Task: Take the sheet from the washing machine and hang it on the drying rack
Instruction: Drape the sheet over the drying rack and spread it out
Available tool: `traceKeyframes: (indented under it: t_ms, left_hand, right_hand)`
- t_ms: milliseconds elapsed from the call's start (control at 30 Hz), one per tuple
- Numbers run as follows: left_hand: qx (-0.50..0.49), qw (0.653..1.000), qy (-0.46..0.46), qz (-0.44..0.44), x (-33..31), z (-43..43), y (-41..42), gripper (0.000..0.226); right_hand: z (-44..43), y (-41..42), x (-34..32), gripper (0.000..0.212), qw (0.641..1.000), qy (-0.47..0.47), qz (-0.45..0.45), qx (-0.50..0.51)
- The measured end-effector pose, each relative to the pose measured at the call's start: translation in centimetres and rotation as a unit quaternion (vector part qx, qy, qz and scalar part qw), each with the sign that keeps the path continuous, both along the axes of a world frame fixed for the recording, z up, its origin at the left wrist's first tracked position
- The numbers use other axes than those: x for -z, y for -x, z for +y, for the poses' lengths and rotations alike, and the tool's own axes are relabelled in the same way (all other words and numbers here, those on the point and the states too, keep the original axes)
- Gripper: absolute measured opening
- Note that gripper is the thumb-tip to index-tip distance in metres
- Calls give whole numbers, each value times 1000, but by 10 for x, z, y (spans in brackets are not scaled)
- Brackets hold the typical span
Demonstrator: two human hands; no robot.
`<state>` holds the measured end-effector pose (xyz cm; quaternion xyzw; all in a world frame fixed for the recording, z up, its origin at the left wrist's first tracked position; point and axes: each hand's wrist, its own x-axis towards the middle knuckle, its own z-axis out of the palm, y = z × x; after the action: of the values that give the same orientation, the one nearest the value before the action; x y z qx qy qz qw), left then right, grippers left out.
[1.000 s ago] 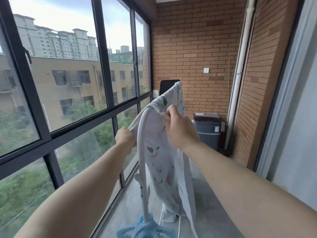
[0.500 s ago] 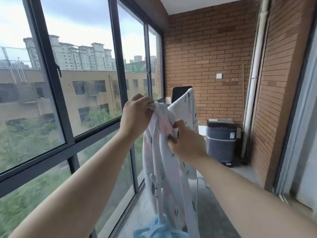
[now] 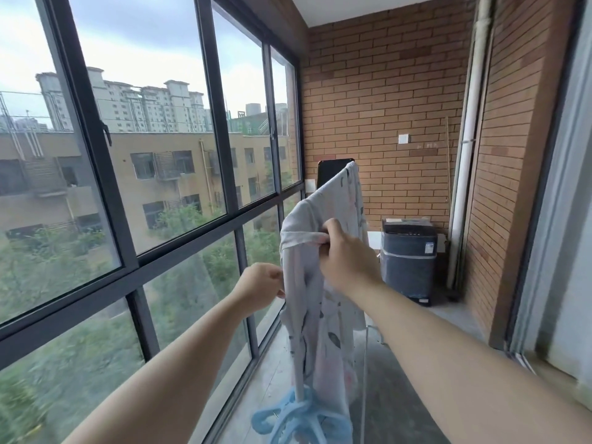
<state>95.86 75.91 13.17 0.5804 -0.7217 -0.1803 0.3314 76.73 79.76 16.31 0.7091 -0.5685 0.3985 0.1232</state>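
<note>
A person on a brick-walled balcony works at a pale printed sheet point(image 3: 323, 315), which already hangs over the top of the drying rack point(image 3: 365, 379), well apart from the dark washing machine point(image 3: 408, 261) and nearer the person than it. The sheet runs in a long ridge back toward the washing machine and falls almost to the floor on this side. The right hand point(image 3: 349, 261) is raised at the near end of the ridge, its fingers point(image 3: 323, 241) pinching a gathered fold of the cloth. The left hand point(image 3: 261, 285) sits lower and farther from the washing machine, fingers curled at the sheet's outer edge; whether it actually grips the cloth cannot be told. The two hands are apart, with the cloth between them. A tangle of blue plastic point(image 3: 298, 418) lies at the foot of the sheet. The washing machine stands in the far corner against the brick wall point(image 3: 384, 91), just beside a white pipe point(image 3: 464, 155), and a tall dark-framed window point(image 3: 217, 123) runs down the side opposite the pipe.
</note>
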Motion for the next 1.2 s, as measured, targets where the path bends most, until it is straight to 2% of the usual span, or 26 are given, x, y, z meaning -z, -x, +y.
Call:
traceKeyframes:
  t_ms: [67,133,233,333,400,533,633,767,867,967,1067,1200]
  left_hand:
    - [-26,993,-45,107,-1,-1,0,30]
    - [-63,984,-14,169,-16,-2,-3,27]
    - [-109,975,144,128,-59,5,-3,22]
    - [-50,955,289,54,-98,24,12,19]
    - [-26,946,322,17,-101,29,22,19]
    - [-44,945,321,35,-76,32,22,19]
    - [-15,945,323,47,-67,37,19,15]
    - [6,942,334,26,-69,44,18,16]
    - [-8,952,299,59,-63,47,14,16]
    - [-19,956,283,71,-56,46,7,22]
    - [-38,957,283,51,-55,44,0,34]
    - [-35,946,319,39,-68,38,3,31]
  right_hand:
    - [1,5,5,7,1000,-21,20,13]
    - [0,12,14,4,998,-45,21,27]
    - [1,23,39,9,993,-107,21,54]
    - [7,25,63,10,979,-193,36,51]
    - [9,22,69,11,974,-215,49,45]
    - [9,15,58,16,987,-151,33,35]
    - [10,11,44,17,994,-108,3,32]
    - [13,9,39,23,997,-75,27,25]
    - [17,5,38,28,996,-69,56,27]
    - [17,6,42,34,992,-91,58,59]
    - [21,11,55,28,981,-162,42,95]
    - [29,5,67,20,972,-199,54,112]
